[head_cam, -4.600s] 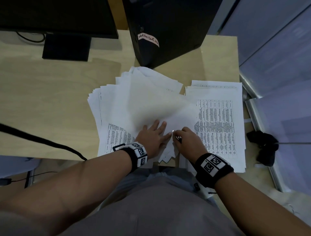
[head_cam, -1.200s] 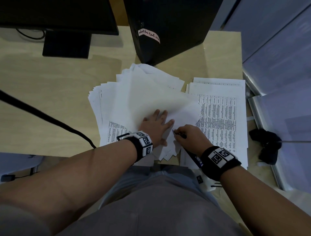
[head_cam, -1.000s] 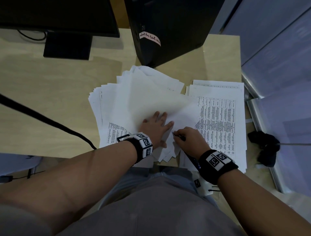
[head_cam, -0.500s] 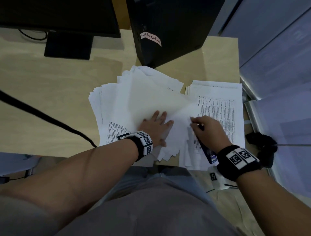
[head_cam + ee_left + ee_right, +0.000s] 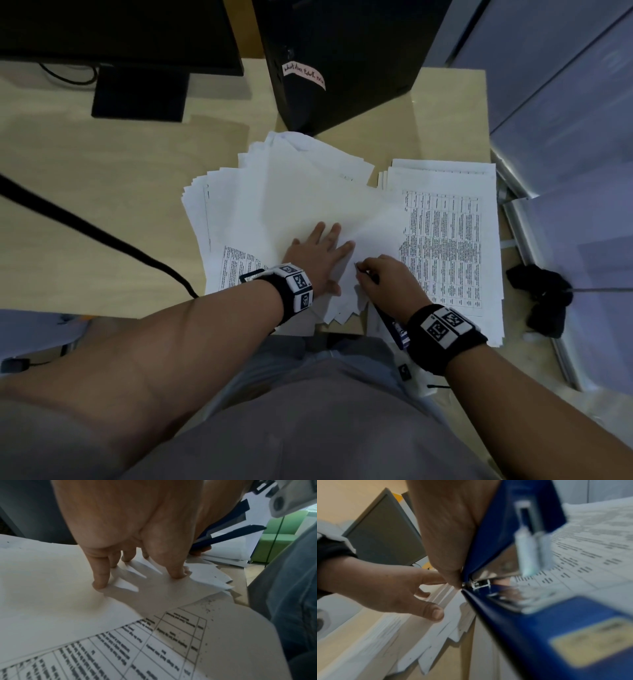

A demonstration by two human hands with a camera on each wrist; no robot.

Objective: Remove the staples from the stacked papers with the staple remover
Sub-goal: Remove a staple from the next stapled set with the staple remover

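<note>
A fanned stack of white papers [image 5: 291,192] lies on the desk, corners staggered at the near edge. My left hand [image 5: 318,253] lies flat on it, fingers spread and pressing the top sheet [image 5: 51,588]. My right hand [image 5: 364,270] grips a blue staple remover [image 5: 397,329], whose metal tip [image 5: 477,584] meets the sheet's corner beside my left forefinger. Seen from the right wrist, the staple remover [image 5: 522,622] fills the view and the left hand [image 5: 385,588] rests on the stack's edges. No staple is visible.
A second stack with printed tables [image 5: 445,240] lies to the right, up to the desk's right edge. A black computer tower [image 5: 342,61] stands behind the papers and a monitor stand [image 5: 140,92] at back left. A black cable [image 5: 102,236] crosses the left desk.
Half a second ago my right hand was out over the printed stack; it has swung back left to the sheet's corner by my left fingertips. The left hand stayed put.
</note>
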